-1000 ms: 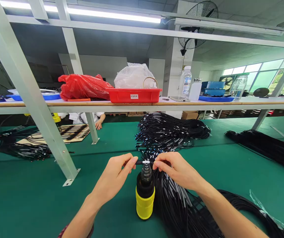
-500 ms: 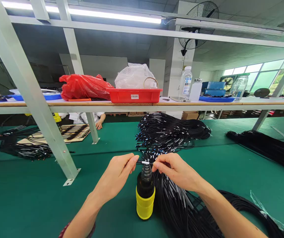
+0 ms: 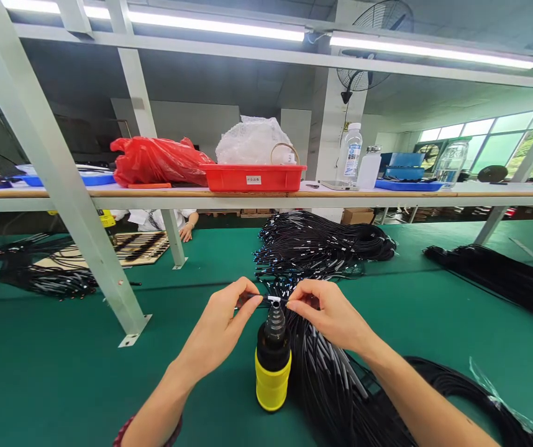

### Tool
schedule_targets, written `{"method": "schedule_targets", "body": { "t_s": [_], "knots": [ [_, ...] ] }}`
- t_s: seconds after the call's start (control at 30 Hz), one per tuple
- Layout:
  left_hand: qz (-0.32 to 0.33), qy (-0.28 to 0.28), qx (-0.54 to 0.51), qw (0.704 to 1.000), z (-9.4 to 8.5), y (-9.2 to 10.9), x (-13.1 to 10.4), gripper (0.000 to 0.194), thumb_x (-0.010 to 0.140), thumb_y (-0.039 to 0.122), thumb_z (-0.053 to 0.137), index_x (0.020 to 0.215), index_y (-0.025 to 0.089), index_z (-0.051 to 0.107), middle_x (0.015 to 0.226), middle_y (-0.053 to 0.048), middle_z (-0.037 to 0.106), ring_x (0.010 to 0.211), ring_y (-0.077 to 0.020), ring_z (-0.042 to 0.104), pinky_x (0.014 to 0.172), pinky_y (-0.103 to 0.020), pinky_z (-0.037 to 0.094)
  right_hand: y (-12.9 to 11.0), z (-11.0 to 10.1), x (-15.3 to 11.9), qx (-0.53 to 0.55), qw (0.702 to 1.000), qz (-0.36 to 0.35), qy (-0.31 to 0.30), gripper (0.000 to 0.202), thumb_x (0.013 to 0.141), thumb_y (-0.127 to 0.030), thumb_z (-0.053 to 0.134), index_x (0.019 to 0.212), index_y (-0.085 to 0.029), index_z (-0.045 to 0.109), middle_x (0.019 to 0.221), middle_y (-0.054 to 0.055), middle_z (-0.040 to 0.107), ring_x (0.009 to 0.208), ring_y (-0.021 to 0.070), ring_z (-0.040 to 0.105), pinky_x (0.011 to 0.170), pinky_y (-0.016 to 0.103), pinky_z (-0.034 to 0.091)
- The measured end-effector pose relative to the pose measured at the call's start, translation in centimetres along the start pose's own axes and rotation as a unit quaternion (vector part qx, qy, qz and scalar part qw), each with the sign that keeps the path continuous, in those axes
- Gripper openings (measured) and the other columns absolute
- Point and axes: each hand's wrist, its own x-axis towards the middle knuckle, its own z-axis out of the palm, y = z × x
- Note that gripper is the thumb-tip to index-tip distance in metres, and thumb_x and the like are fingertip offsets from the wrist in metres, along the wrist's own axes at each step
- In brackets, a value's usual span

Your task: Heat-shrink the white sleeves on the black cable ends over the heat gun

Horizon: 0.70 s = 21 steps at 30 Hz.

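A thin black cable [image 3: 265, 298] is stretched between the two hands, with a white sleeve [image 3: 274, 299] at the middle of the span. The left hand [image 3: 230, 313] pinches one side between thumb and fingers; the right hand [image 3: 329, 313] pinches the other in the same way. The sleeve lies just above the nozzle [image 3: 275, 323] of an upright yellow tool [image 3: 272, 382] on the green bench [image 3: 220, 400]; whether it touches the tip cannot be told.

The work on this one piece looks under way: the sleeve is on and lined up with the nozzle, but nothing shows whether it is fixed. Beside the tool lies a near pile of cables [image 3: 322, 379], many with grey lengths, and beyond it a far bundle [image 3: 327, 239] with white-marked ends. Which are finished and which are left is not clear.

On the shelf [image 3: 168, 194], a red tray [image 3: 229, 179] holds a heap of clear plastic wrap [image 3: 253, 143]. A red bag [image 3: 159, 162] beside it hides its contents. To the right stand a labelled clear bottle [image 3: 352, 158] and a white bottle [image 3: 369, 171], its contents hidden.
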Motion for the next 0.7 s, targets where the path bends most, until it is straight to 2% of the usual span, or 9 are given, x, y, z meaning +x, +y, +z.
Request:
{"method": "schedule_targets", "body": {
  "t_s": [0.13, 0.27, 0.37, 0.5, 0.6, 0.7],
  "knots": [
    [0.007, 0.002, -0.006, 1.000, -0.1, 0.1, 0.1, 0.020, 0.096, 0.038, 0.044, 0.086, 0.023, 0.052, 0.079, 0.005, 0.054, 0.073, -0.0135, 0.048, 0.065, -0.024, 0.037, 0.1, -0.1, -0.1, -0.005, 1.000, -0.018, 0.004, 0.013, 0.083, -0.016, 0.059, 0.071, -0.016, 0.062, 0.066, -0.002, 0.057, 0.060, 0.0109, 0.047, 0.055, 0.022, 0.034],
    [-0.011, -0.033, 0.013, 0.999, -0.2, 0.1, 0.1, 0.036, 0.097, 0.047, 0.036, 0.076, 0.022, 0.051, 0.070, 0.004, 0.052, 0.066, -0.0145, 0.046, 0.060, -0.026, 0.033, -0.4, -0.3, -0.3, -0.002, 1.000, -0.025, -0.015, 0.016, 0.086, -0.019, 0.057, 0.071, -0.017, 0.060, 0.066, -0.003, 0.056, 0.061, 0.0109, 0.045, 0.055, 0.023, 0.033],
    [-0.016, -0.039, 0.011, 0.999, -0.1, 0.0, 0.0, 0.045, 0.099, 0.049, 0.029, 0.068, 0.021, 0.048, 0.065, 0.004, 0.050, 0.063, -0.0145, 0.046, 0.061, -0.027, 0.033, -0.7, -0.5, -0.6, 0.009, 0.999, -0.015, -0.041, 0.020, 0.091, -0.024, 0.053, 0.074, -0.016, 0.062, 0.067, -0.002, 0.056, 0.061, 0.0111, 0.044, 0.055, 0.023, 0.032],
    [-0.016, -0.041, -0.007, 0.999, 0.0, -0.1, -0.3, 0.048, 0.099, 0.050, 0.028, 0.062, 0.021, 0.040, 0.060, 0.005, 0.042, 0.059, -0.0135, 0.038, 0.058, -0.026, 0.030, -0.6, -0.9, -1.0, 0.032, 0.994, -0.007, -0.102, 0.034, 0.096, -0.032, 0.044, 0.081, -0.016, 0.069, 0.062, -0.003, 0.050, 0.057, 0.0106, 0.037, 0.052, 0.024, 0.028],
    [-0.014, -0.053, -0.011, 0.998, 0.0, 0.2, -0.4, 0.047, 0.099, 0.048, 0.028, 0.062, 0.021, 0.039, 0.060, 0.005, 0.040, 0.059, -0.0131, 0.037, 0.058, -0.026, 0.029, -0.3, -1.1, -1.1, 0.045, 0.992, -0.011, -0.114, 0.032, 0.096, -0.029, 0.046, 0.079, -0.015, 0.069, 0.068, -0.002, 0.058, 0.061, 0.0107, 0.043, 0.056, 0.024, 0.032],
    [-0.015, -0.049, -0.012, 0.999, -0.2, 0.5, -0.4, 0.042, 0.098, 0.046, 0.032, 0.067, 0.021, 0.044, 0.065, 0.005, 0.044, 0.062, -0.0132, 0.039, 0.060, -0.025, 0.031, -0.1, -0.9, -0.9, 0.048, 0.994, 0.000, -0.094, 0.027, 0.092, -0.028, 0.050, 0.077, -0.015, 0.069, 0.073, 0.001, 0.065, 0.067, 0.0125, 0.051, 0.060, 0.024, 0.038]
  ]
}}
